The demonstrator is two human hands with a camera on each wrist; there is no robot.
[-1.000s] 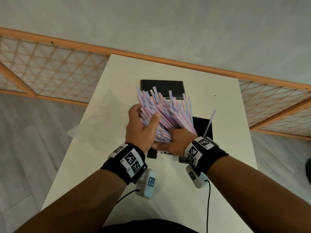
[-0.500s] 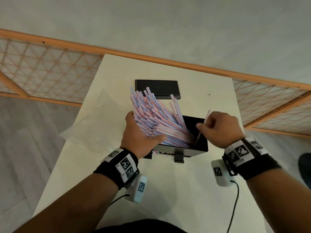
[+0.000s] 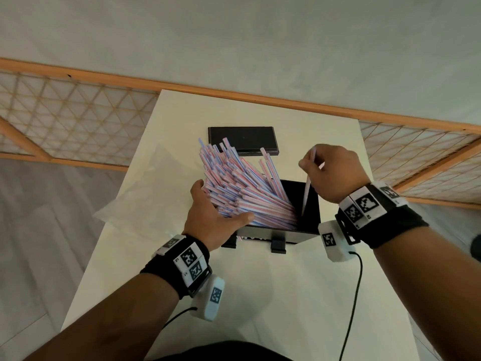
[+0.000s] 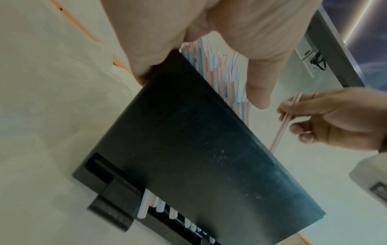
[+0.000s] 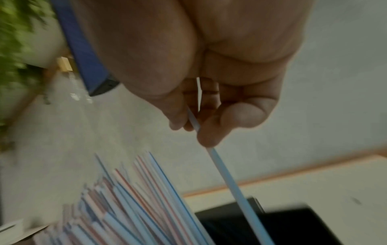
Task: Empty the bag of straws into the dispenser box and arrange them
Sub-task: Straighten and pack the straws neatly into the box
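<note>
A black dispenser box (image 3: 311,231) (image 4: 199,157) stands mid-table with a big bundle of red, white and blue striped straws (image 3: 242,183) (image 5: 130,207) leaning out of it to the left. My left hand (image 3: 210,217) cups the bundle from the left, fingers under it and thumb across its near side. My right hand (image 3: 330,170) (image 5: 209,116) pinches a single straw (image 3: 307,188) (image 4: 282,122) (image 5: 230,182) above the box's right end; the straw's lower end dips into the box. A few straw ends (image 4: 150,205) show in the box's front slot.
The box's flat black lid (image 3: 243,140) lies on the table behind it. A crumpled clear plastic bag (image 3: 145,194) lies to the left of the box. The white table (image 3: 286,295) has a wooden lattice rail (image 3: 78,118) beyond it.
My right hand left the bundle, moved right, took one loose straw and lifted it. My left hand now holds the bundle alone, tilted further left.
</note>
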